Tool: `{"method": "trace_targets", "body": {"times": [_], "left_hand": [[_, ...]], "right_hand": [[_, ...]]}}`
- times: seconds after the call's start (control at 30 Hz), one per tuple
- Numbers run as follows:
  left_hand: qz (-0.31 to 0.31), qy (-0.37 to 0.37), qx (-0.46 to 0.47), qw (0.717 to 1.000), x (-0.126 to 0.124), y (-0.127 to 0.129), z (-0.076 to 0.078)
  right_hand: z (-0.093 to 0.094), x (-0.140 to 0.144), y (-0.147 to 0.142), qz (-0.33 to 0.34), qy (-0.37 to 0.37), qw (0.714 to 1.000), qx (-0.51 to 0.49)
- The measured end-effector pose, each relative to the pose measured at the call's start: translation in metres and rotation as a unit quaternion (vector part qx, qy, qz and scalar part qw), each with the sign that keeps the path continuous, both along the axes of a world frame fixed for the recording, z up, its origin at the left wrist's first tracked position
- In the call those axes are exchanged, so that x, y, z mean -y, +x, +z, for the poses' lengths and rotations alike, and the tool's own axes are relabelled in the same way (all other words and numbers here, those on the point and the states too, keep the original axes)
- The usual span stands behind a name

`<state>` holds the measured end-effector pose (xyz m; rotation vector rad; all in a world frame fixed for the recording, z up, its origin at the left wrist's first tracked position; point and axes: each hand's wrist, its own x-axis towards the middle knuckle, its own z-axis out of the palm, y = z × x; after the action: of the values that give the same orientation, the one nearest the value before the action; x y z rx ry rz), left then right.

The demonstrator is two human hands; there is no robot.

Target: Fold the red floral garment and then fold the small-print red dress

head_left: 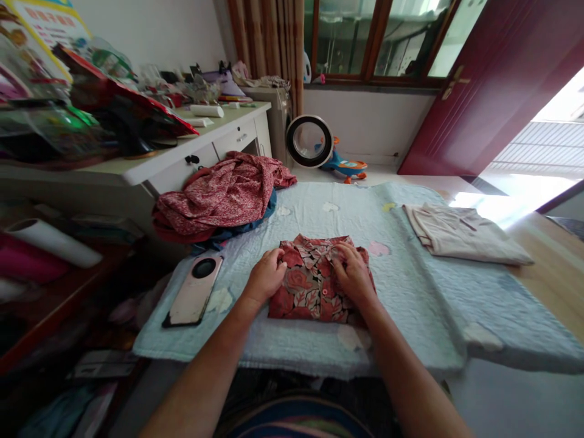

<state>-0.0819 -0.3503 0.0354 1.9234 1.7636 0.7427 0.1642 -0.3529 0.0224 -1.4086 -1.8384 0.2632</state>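
a folded red floral shirt (310, 289), collar outermost, lies on a pale blue quilted blanket (406, 316) near its front edge. the left hand (267, 275) bends its fingers at the shirt's far left corner, thumb near forefinger; the right hand (353, 272) sets curled fingers on the cloth beside the collar. whether either pinches fabric, i cannot tell. a flat phone (194, 298) with a round black disc lies to the left. beyond are a rumpled red patterned cloth heap (223, 194) and, rightward, a smooth folded beige garment (460, 234). on the white desk (246, 111), a see-through container (55, 128) has blurred contents. farthest back: a round glass door (310, 139), ajar, a blue-and-orange toy (344, 165) and brown curtains (269, 42).
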Motion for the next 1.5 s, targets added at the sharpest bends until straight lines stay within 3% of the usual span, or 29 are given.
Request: {"method": "trace_targets", "body": {"times": [0.17, 0.3, 0.4, 0.5, 0.73, 0.93, 1.13, 1.37, 1.5], "left_hand": [[0.056, -0.092, 0.101, 0.989, 0.024, -0.024, 0.002], [0.077, -0.211, 0.223, 0.949, 0.039, -0.033, 0.003], [0.083, -0.248, 0.268, 0.927, 0.048, -0.031, 0.004], [0.07, -0.235, 0.272, 0.931, 0.055, -0.027, 0.005], [0.018, -0.153, 0.141, 0.978, 0.062, -0.033, 0.0], [-0.037, -0.166, 0.093, 0.981, 0.066, -0.032, 0.0], [-0.041, -0.155, 0.042, 0.986, 0.072, -0.035, 0.005], [-0.028, -0.188, 0.182, 0.965, 0.085, -0.032, 0.008], [-0.003, -0.185, 0.225, 0.957, 0.091, -0.028, 0.009]], "right_hand": [[0.007, 0.025, 0.038, -0.093, -0.032, 0.995, 0.014], [0.0, 0.052, 0.06, -0.136, -0.149, 0.979, 0.027], [-0.003, 0.068, 0.066, -0.129, -0.238, 0.963, 0.008], [-0.005, 0.076, 0.068, -0.125, -0.266, 0.955, -0.037], [-0.004, 0.083, 0.068, -0.096, -0.29, 0.942, -0.141], [-0.002, 0.087, 0.06, -0.05, -0.324, 0.917, -0.228], [0.0, 0.089, 0.06, -0.061, -0.316, 0.91, -0.262], [0.01, 0.094, 0.062, -0.013, -0.366, 0.879, -0.306], [0.011, 0.094, 0.062, 0.01, -0.366, 0.884, -0.289]]}}
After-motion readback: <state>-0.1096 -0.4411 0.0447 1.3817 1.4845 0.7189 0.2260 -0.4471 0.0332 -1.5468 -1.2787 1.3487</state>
